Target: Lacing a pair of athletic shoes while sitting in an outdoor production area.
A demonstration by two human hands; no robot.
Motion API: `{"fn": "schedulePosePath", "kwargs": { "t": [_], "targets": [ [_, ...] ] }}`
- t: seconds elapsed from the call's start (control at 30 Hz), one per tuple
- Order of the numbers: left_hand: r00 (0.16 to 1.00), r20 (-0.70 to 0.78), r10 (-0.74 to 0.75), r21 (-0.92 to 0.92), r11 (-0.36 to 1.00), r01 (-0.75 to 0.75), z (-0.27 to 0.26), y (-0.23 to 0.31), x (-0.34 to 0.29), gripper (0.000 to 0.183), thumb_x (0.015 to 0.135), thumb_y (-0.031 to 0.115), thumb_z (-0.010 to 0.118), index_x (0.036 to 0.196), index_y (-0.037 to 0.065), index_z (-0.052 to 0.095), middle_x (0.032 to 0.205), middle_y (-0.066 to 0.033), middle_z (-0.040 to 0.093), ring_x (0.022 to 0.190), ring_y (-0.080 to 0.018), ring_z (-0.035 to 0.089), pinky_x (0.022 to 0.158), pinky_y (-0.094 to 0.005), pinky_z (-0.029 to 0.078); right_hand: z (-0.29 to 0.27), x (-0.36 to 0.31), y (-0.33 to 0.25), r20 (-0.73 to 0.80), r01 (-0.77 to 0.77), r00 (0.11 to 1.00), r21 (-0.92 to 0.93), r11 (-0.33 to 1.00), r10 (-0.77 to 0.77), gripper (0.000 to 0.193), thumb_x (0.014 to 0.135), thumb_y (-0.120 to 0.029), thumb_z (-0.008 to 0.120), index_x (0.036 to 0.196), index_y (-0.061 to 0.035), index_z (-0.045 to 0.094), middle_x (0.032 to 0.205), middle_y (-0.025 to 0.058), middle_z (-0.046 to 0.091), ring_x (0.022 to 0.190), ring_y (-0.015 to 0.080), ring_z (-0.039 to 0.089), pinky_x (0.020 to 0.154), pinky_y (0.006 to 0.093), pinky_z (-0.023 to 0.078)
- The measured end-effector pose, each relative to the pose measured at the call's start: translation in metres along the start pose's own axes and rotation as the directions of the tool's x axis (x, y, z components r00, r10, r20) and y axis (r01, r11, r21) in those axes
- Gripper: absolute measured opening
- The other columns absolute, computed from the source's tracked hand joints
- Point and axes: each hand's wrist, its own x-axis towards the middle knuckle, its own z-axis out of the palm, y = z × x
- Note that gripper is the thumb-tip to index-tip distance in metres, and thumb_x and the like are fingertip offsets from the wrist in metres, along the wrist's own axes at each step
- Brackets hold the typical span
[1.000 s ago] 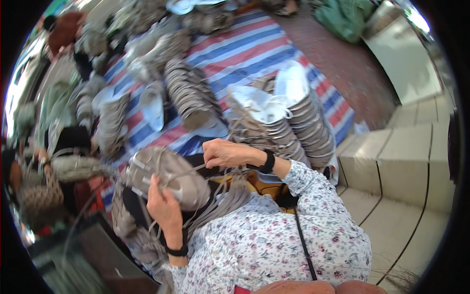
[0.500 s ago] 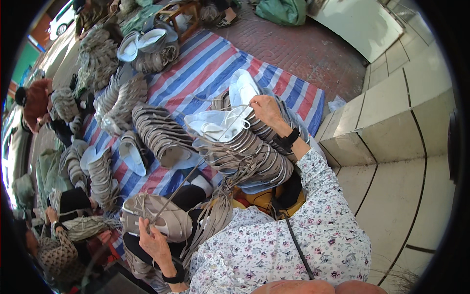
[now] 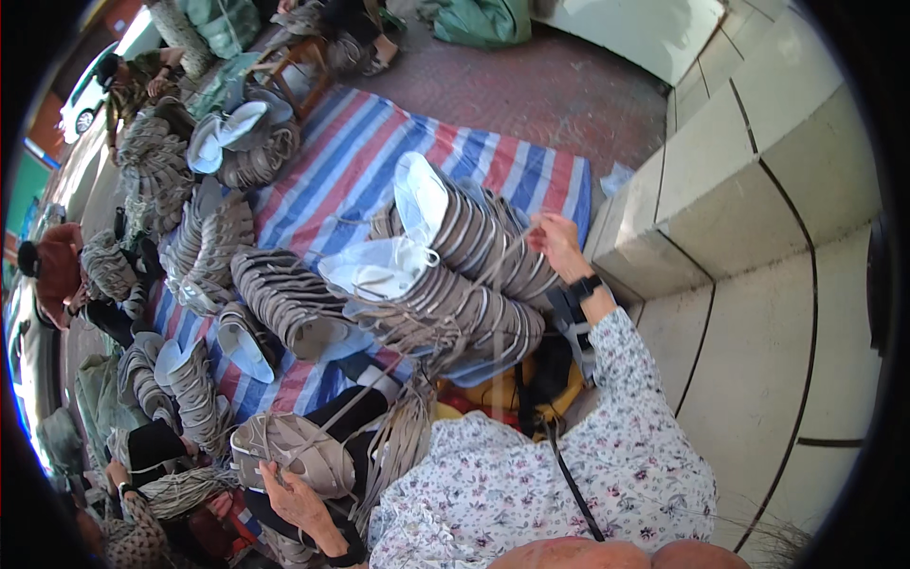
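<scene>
A taupe shoe upper (image 3: 294,453) with grey panels rests on my lap at the lower left. My left hand (image 3: 301,504) is closed at its near edge, with thumb and finger on the upper. Out to the right, my right hand (image 3: 561,248) pinches a thin beige shoelace (image 3: 498,284), which is blurred by motion. Between my hands lie two stacks of nested taupe uppers (image 3: 488,327) with pale blue-white linings. A bundle of loose beige laces (image 3: 403,431) hangs beside my lap.
More stacked uppers (image 3: 294,294) stand on a striped red, white and blue sheet (image 3: 370,142). Tiled steps (image 3: 697,237) rise at the right. Other people (image 3: 59,266) sit among stacks on the left. A green sack (image 3: 483,21) lies at the far edge.
My right hand has moved right and slightly down, away from the stacked uppers, drawing the lace with it. My left hand stays at the shoe upper. The whole view has shifted.
</scene>
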Motion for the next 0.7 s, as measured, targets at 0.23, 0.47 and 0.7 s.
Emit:
{"fn": "schedulePosePath", "kwargs": {
  "t": [0.23,0.47,0.7],
  "targets": [
    [0.888,0.324,-0.328,-0.600,0.654,0.461,-0.012,-0.004,0.013,0.053,0.097,0.009,0.053,0.147,-0.003,0.042,0.122,-0.0170,0.064,0.069,-0.0147,0.063,0.057,-0.0235,0.050,-0.039,0.026,-0.013,0.085,-0.083,0.995,0.426,0.901,0.052,0.015,0.089,0.003,0.053,0.104,0.0038,0.058,0.089,0.0180,0.068,0.083,0.0276,0.069,0.073,0.0381,0.058],
    [0.825,0.380,-0.418,-0.642,0.524,0.560,-0.015,-0.005,0.011,0.046,0.093,0.020,0.066,0.133,-0.001,0.056,0.096,-0.0027,0.065,0.056,-0.0065,0.057,0.048,-0.0179,0.035,-0.072,0.062,-0.061,0.056,0.025,0.997,0.430,0.903,-0.054,0.016,0.094,-0.001,0.053,0.108,0.0034,0.057,0.082,0.0146,0.065,0.065,0.0196,0.062,0.051,0.0283,0.047],
    [0.916,0.322,-0.237,-0.473,0.799,0.373,-0.024,-0.013,0.010,0.033,0.096,0.008,0.057,0.126,-0.005,0.062,0.077,0.0003,0.061,0.056,-0.0061,0.052,0.049,-0.0234,0.042,-0.003,0.045,-0.080,0.218,0.414,0.904,-0.226,0.882,-0.369,0.038,0.099,-0.011,0.057,0.133,-0.0006,0.045,0.094,0.0137,0.069,0.059,0.0114,0.059,0.041,0.0218,0.038]
  ]
}}
